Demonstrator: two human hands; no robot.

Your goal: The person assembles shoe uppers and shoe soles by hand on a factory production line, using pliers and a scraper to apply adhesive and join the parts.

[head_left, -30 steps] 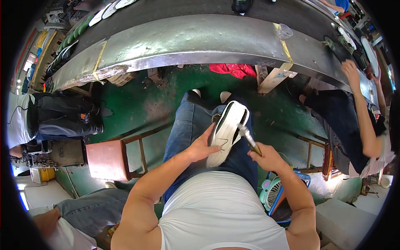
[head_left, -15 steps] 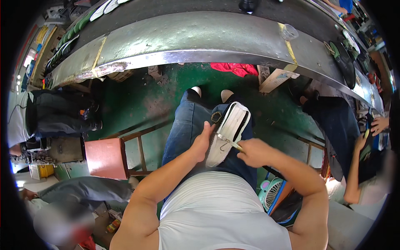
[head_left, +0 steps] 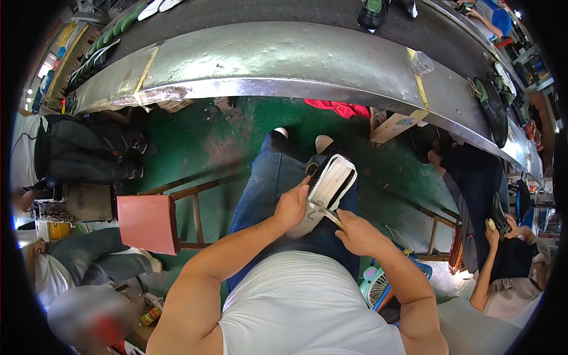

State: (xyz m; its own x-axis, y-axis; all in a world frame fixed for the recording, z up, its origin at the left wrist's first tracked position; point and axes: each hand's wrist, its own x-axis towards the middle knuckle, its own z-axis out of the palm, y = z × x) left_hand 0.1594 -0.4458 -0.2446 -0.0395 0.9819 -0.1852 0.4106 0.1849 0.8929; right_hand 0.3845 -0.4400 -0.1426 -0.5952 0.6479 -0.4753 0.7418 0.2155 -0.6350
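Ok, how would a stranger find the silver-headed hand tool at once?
Find the blue denim jeans at centre; a long white shoe lies over them. The bare right hand holds the silver-headed hand tool across that shoe. Its shiny metal head and yellowish handle set it apart from the white shoe.

I observe a metal bench edge [head_left: 266, 59] crossed by yellow tape [head_left: 148, 70]; a clear plastic cup [head_left: 422, 63] rests at the right-hand strip. Beyond it, a black-and-green shoe [head_left: 372, 16] stands on a dark surface [head_left: 254, 10]. Red cloth [head_left: 339, 109] shows below the edge. Left: one reddish-brown stool [head_left: 148, 225]. Right: one teal fan [head_left: 374, 286]; farther out, a co-worker [head_left: 510, 302] holds a black shoe [head_left: 499, 213].
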